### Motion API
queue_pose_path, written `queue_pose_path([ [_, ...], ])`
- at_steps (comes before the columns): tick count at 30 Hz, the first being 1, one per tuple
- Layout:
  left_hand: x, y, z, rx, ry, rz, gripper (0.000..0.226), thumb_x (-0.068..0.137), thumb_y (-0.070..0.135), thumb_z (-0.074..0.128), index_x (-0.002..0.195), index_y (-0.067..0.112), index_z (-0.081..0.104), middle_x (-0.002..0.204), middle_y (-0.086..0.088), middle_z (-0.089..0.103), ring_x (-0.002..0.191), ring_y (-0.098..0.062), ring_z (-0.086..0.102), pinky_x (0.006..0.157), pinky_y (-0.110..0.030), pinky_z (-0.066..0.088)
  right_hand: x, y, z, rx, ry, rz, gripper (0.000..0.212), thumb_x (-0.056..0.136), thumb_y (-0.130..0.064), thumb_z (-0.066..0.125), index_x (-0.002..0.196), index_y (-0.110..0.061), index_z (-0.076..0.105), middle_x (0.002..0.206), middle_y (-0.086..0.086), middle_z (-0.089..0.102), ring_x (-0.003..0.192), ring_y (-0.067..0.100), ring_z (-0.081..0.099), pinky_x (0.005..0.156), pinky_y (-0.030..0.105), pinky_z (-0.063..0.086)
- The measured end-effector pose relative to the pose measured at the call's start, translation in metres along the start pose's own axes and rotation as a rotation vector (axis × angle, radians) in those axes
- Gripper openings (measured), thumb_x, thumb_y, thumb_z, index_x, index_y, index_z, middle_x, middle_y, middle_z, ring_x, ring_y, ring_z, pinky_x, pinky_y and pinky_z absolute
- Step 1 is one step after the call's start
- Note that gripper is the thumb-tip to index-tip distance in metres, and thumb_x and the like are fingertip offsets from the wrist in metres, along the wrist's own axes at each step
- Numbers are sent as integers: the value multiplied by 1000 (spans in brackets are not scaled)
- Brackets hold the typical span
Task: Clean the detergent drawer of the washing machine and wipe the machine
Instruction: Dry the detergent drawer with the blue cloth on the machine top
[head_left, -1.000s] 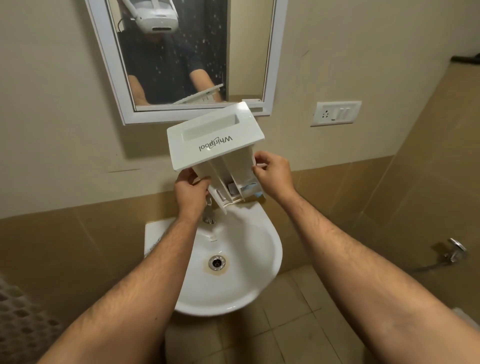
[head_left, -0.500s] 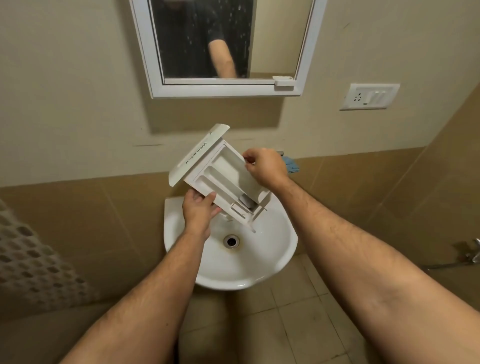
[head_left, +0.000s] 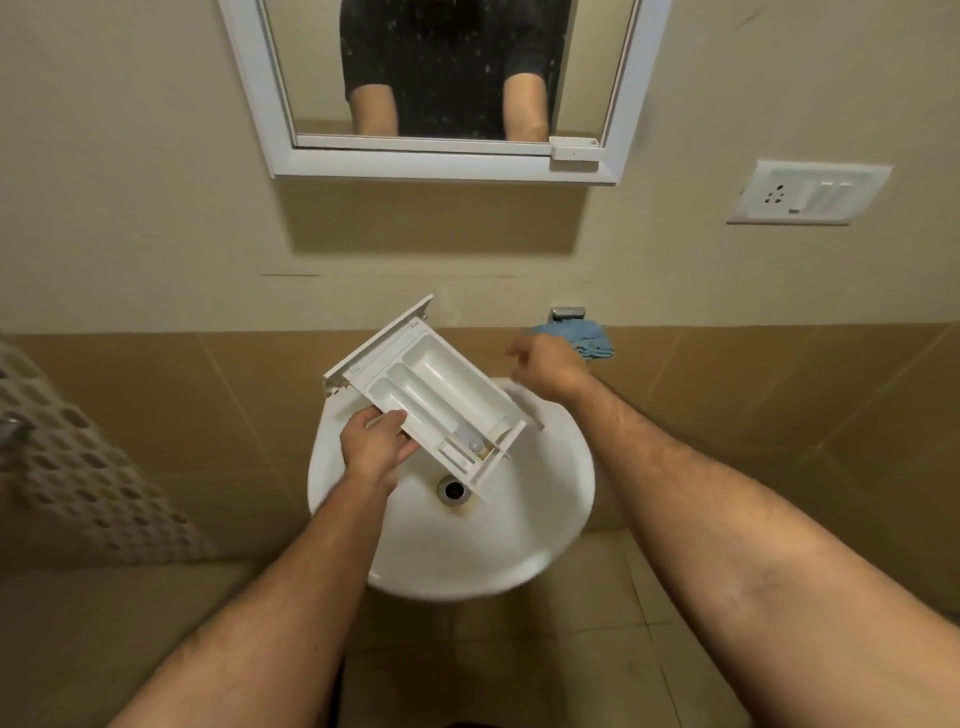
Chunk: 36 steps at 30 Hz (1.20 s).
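The white detergent drawer (head_left: 431, 395) hangs tilted over the white wash basin (head_left: 550, 499), its compartments facing up and its front panel toward the upper left. My left hand (head_left: 376, 449) grips the drawer's near long side from below. My right hand (head_left: 548, 364) is off the drawer, up and to its right, with fingers loosely curled and holding nothing. A blue cloth (head_left: 584, 338) hangs on the wall just behind my right hand. The washing machine is not in view.
A white-framed mirror (head_left: 431, 163) hangs above the basin. A switch and socket plate (head_left: 810, 192) is on the wall at upper right. A perforated basket (head_left: 78, 467) stands at left. Tiled floor lies below the basin.
My right hand has let go of the drawer and moved right toward the blue cloth. The drawer has turned from front panel up to compartments up and come lower over the basin.
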<state>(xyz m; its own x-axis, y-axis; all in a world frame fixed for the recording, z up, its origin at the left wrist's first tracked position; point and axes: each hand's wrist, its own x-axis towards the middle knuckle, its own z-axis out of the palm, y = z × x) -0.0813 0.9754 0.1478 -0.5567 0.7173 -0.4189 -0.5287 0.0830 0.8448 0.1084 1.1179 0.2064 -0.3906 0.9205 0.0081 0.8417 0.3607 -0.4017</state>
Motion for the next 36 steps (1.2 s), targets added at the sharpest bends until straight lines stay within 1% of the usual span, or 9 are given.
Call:
queue_pose_path([
  [4,5,-13,18,23,93,7,30,89,1,62,118,3,57,96,-11,70,80,-25,72,62,-32,61,18,66,-10,-210,-56,-41,41,82,-11,61,123,-16,58,118,10,62,105,28,59,79,33,49],
  [7,10,-21,29,43,144,11,30,88,4,65,117,1,58,93,-10,71,76,-24,72,60,-34,61,33,102,-13,-329,-65,-61,48,81,-18,65,127,-16,52,122,11,55,109,30,55,86,38,51],
  [10,9,-26,39,58,182,23,26,88,4,64,112,2,58,92,-9,69,77,-27,70,58,-32,61,50,121,-13,-380,-42,-117,52,80,-19,66,130,-19,50,127,9,54,114,30,52,91,38,48],
  [15,6,-28,51,79,229,44,14,88,5,64,100,8,58,89,-9,68,72,-26,67,53,-28,58,74,130,-6,-348,-52,-223,52,82,-33,67,129,-19,52,126,9,57,115,31,53,94,39,48],
  [18,5,-28,52,84,226,52,15,88,6,64,103,7,58,89,-8,69,70,-24,69,51,-26,57,82,131,-2,-352,-67,-257,42,84,-34,65,122,-20,55,120,7,61,110,28,56,91,36,49],
  [22,5,-27,54,105,225,58,17,89,6,64,106,6,59,85,-5,69,64,-19,68,49,-24,56,86,137,3,-390,-84,-287,27,87,-26,61,113,-18,58,112,7,63,100,27,59,85,35,49],
  [28,2,-25,58,105,225,71,16,90,5,63,105,7,59,83,-3,68,55,-13,69,48,-23,55,86,137,2,-452,-12,-295,22,90,-12,55,109,-19,63,105,6,67,94,26,62,75,32,48],
  [33,-1,-24,56,119,216,81,18,89,6,64,107,6,60,86,-5,70,63,-18,70,52,-26,57,82,138,1,-328,-8,-250,23,90,-10,54,106,-20,68,102,8,69,89,27,63,74,32,51],
  [36,-3,-23,56,120,209,89,18,89,6,64,107,6,60,86,-5,71,66,-20,70,52,-26,56,80,136,-5,-248,-13,-225,17,91,-10,55,103,-15,67,100,9,69,81,24,58,68,28,43],
])
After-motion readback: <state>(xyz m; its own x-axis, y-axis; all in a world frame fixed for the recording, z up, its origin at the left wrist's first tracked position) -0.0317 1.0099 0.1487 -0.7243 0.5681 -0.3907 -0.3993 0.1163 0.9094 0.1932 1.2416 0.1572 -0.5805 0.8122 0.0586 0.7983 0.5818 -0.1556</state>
